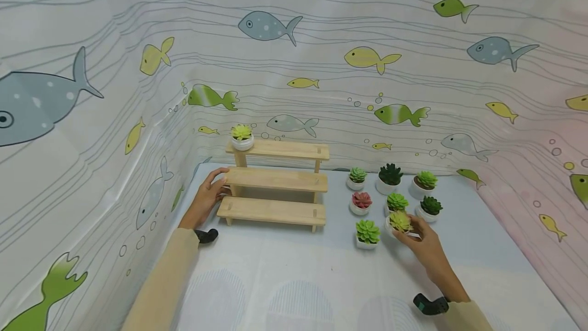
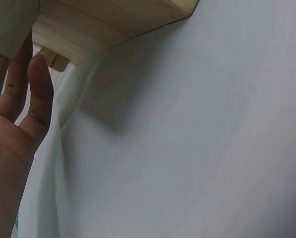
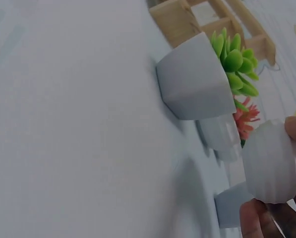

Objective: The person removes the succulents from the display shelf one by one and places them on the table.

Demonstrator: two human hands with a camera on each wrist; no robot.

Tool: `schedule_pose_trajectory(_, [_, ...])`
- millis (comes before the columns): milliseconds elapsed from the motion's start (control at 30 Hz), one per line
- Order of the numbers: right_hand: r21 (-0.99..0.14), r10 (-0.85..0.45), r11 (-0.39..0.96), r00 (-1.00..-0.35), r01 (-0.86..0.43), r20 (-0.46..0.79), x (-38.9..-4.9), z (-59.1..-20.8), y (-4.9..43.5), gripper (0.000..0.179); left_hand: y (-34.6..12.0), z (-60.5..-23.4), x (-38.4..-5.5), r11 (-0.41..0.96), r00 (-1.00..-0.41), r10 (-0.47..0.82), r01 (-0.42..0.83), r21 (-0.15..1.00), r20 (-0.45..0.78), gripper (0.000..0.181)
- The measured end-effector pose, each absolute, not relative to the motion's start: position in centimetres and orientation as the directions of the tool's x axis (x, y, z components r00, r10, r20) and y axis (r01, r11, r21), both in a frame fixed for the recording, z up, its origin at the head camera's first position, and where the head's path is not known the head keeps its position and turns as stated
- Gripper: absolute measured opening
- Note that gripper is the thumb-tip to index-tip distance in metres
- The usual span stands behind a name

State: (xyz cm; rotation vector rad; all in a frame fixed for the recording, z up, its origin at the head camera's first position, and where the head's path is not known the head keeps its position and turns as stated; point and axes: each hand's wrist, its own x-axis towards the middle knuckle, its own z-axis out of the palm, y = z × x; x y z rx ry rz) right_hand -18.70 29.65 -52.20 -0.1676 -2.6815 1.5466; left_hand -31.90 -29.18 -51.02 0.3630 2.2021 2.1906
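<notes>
My right hand (image 1: 427, 244) pinches a white ribbed pot (image 3: 271, 161) with a yellow-green succulent (image 1: 399, 221) between thumb and fingers. In the right wrist view the pot is raised off the table. A square-potted green succulent (image 1: 367, 234) stands to its left, and other potted succulents are just behind. On the left, my left hand (image 1: 209, 198) grips the left end of the middle board of a three-tier wooden plant stand (image 1: 275, 179). Its fingers (image 2: 41, 84) reach around the board's edge in the left wrist view, partly hidden by the wood.
One potted yellow-green succulent (image 1: 242, 137) sits at the top tier's left end. Several more, including a red succulent (image 1: 361, 202) and a dark green succulent (image 1: 390, 175), stand right of the stand. Fish-patterned cloth (image 1: 331, 29) rises behind and beside the table.
</notes>
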Motion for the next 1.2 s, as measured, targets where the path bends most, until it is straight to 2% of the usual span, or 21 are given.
schedule_pose_trajectory(333, [-0.862,0.148,0.485,-0.985,0.150,-0.088,-18.3,-53.0,30.3,0.086,-29.0,-50.9,-31.8,-0.002,-0.974,0.166,0.155,0.988,0.153,0.048])
schedule_pose_trajectory(867, [-0.792,0.182,0.582,-0.979,0.184,-0.093,-17.9,-54.2,31.3,0.086,-29.1,-51.2,-31.9,-0.032,-0.969,0.178,0.166,0.986,0.169,0.048])
schedule_pose_trajectory(1200, [-0.781,0.192,0.592,-0.976,0.199,-0.103,-17.8,-54.7,31.5,0.089,-28.9,-51.0,-31.9,-0.033,-0.972,0.178,0.149,0.988,0.152,0.048])
